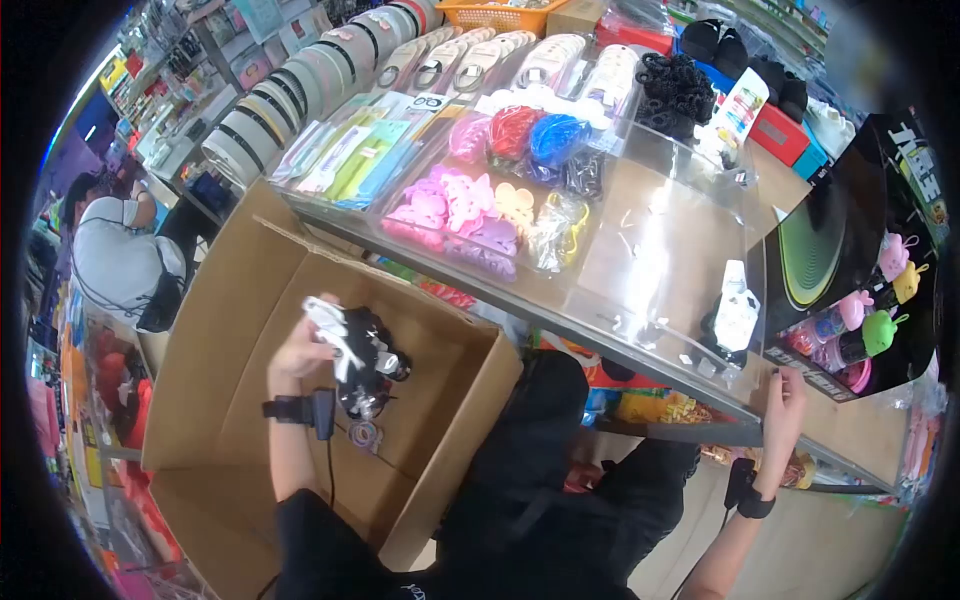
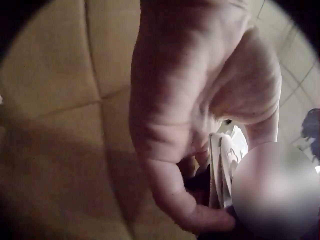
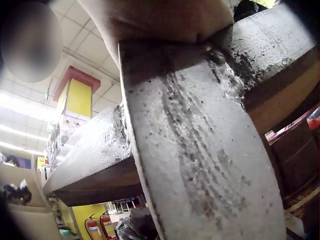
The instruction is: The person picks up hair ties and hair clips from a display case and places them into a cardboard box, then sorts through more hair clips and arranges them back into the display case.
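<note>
In the head view my left hand (image 1: 296, 352) holds a small stack of white cards (image 1: 332, 325) over the open cardboard box (image 1: 230, 350). Black items (image 1: 365, 375), some in clear wrap, hang below the cards; their kind is unclear. Thumb and fingers pinch the white card edges (image 2: 216, 165) in the left wrist view. A roll of clear tape (image 1: 365, 435) shows lower in the box. My right hand (image 1: 787, 405) rests at the display table's metal edge (image 1: 690, 385), near the front right corner. In the right wrist view, its skin lies against the metal (image 3: 200, 140).
The clear tray (image 1: 640, 235) on the table holds a white-carded black item (image 1: 736, 310) and scraps. Pink clips (image 1: 450, 205), wrapped coloured bundles (image 1: 512, 132) and belts (image 1: 470, 65) lie beyond. A black display box (image 1: 850, 250) stands at right. Another person (image 1: 115, 255) is at far left.
</note>
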Tool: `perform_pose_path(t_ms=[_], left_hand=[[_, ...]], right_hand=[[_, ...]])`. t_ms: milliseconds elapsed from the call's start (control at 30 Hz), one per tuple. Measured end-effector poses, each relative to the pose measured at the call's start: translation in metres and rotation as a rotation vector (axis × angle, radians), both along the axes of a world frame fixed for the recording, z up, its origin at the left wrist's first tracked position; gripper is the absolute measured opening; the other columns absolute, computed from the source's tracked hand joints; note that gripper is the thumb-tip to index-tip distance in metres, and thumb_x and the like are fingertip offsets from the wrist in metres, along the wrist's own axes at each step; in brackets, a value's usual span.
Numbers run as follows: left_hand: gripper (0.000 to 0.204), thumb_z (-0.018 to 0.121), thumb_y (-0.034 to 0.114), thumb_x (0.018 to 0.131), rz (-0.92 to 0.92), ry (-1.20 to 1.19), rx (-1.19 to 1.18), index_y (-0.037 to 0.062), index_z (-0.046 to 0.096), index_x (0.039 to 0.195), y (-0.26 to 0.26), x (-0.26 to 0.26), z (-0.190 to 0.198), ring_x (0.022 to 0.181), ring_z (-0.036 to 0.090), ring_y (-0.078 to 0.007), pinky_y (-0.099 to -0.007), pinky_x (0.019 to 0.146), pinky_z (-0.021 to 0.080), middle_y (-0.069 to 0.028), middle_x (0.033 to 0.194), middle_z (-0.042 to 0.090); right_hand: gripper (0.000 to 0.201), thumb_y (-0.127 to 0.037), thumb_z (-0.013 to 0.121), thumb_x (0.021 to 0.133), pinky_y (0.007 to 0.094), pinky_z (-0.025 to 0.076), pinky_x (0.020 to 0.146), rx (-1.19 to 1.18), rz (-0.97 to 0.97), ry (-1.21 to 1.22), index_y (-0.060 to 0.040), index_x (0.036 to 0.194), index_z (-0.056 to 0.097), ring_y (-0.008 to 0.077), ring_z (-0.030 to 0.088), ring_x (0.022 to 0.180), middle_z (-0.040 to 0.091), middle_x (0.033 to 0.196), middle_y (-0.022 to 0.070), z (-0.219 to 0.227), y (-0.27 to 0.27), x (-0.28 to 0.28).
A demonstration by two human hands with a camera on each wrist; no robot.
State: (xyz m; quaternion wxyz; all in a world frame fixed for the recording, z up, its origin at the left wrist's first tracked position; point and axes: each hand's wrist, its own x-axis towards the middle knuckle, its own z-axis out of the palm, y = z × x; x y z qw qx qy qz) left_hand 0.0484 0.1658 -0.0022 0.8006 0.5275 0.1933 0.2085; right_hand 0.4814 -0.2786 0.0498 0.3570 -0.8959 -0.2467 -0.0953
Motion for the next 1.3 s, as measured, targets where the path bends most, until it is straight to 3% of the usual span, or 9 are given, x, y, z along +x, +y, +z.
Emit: perform_pose_path(t_ms=[300,533,700,767,900,967,1100,1133,1300], left_hand=[[0.05,0.059,0.006,0.07,0.346,0.762,0.001,0.0104,0.039,0.116,0.047,0.037,-0.137,0.085,0.057,-0.0184,-0.0284,0.063,0.051,-0.0062,0.101,0.054],[0.052,0.058,0.002,0.068,0.6,0.89,0.029,0.0091,0.035,0.115,0.082,0.057,-0.21,0.083,0.056,-0.0197,-0.0347,0.056,0.054,-0.0097,0.099,0.051],[0.045,0.064,0.017,0.07,0.521,0.809,0.251,0.0087,0.047,0.11,0.09,0.051,-0.229,0.07,0.055,-0.0162,-0.0299,0.047,0.05,-0.0064,0.091,0.055],[0.044,0.056,0.031,0.081,0.324,0.943,0.574,0.0112,0.044,0.119,0.123,0.025,-0.282,0.091,0.052,-0.0212,-0.0341,0.06,0.052,-0.0046,0.111,0.051],[0.045,0.054,0.039,0.081,0.396,1.084,0.307,0.0084,0.048,0.114,0.09,0.054,-0.201,0.077,0.056,-0.0193,-0.0294,0.052,0.049,-0.0109,0.102,0.054],[0.032,0.059,0.028,0.078,0.014,1.178,0.538,0.007,0.054,0.102,0.145,0.018,-0.257,0.073,0.055,-0.0175,-0.0304,0.052,0.047,-0.0075,0.089,0.056],[0.023,0.06,0.018,0.074,0.36,1.015,0.247,0.0093,0.058,0.095,0.087,0.034,-0.161,0.082,0.055,-0.0172,-0.0348,0.066,0.045,-0.0043,0.088,0.06],[0.039,0.06,0.035,0.074,0.338,0.953,0.248,0.0144,0.057,0.107,0.125,0.001,-0.208,0.098,0.05,-0.0168,-0.0337,0.076,0.041,-0.0018,0.104,0.056],[0.026,0.058,0.007,0.075,-0.363,1.084,0.422,0.0077,0.058,0.101,0.023,0.071,-0.004,0.092,0.055,-0.0144,-0.0265,0.077,0.043,-0.0018,0.098,0.059]], right_hand=[[0.012,-0.007,0.048,0.083,0.0272,0.04,0.06,-0.062,0.025,-0.035,0.0035,0.087,0.052,0.0152,0.047,0.063,0.049,0.075,0.0088,-0.002,-0.002,0.005],[0.01,-0.005,0.048,0.082,0.027,0.04,0.06,-0.083,0.02,-0.026,0.0034,0.085,0.052,0.0161,0.048,0.064,0.048,0.076,0.0087,0.004,0.004,-0.001],[0.01,-0.005,0.05,0.082,0.0244,0.039,0.057,-0.017,-0.024,0.088,0.0042,0.084,0.053,0.0137,0.048,0.062,0.046,0.073,0.0079,0.006,0.006,-0.002],[0.011,-0.006,0.05,0.081,0.0247,0.039,0.056,-0.01,0.001,0.034,0.0042,0.083,0.053,0.0144,0.048,0.061,0.046,0.072,0.0084,0.0,0.003,0.002],[0.012,-0.009,0.051,0.08,0.028,0.039,0.056,0.02,-0.012,0.041,0.0028,0.083,0.054,0.0181,0.048,0.058,0.047,0.072,0.0103,0.001,0.004,0.0],[0.013,-0.01,0.051,0.08,0.0289,0.04,0.057,-0.018,-0.036,0.014,0.002,0.083,0.055,0.0202,0.05,0.059,0.048,0.073,0.011,0.011,0.008,-0.007],[0.013,-0.011,0.052,0.078,0.0323,0.042,0.059,0.009,-0.065,0.019,0.0004,0.081,0.056,0.025,0.054,0.063,0.052,0.073,0.0119,0.016,0.008,-0.011],[0.013,-0.012,0.052,0.078,0.0338,0.042,0.059,0.053,-0.038,-0.035,-0.0002,0.08,0.056,0.0273,0.054,0.065,0.053,0.074,0.0125,0.012,0.006,-0.009],[0.015,-0.018,0.053,0.076,0.039,0.044,0.062,0.043,-0.06,-0.104,-0.0034,0.077,0.058,0.0316,0.056,0.072,0.056,0.077,0.0121,0.009,0.002,-0.008]])
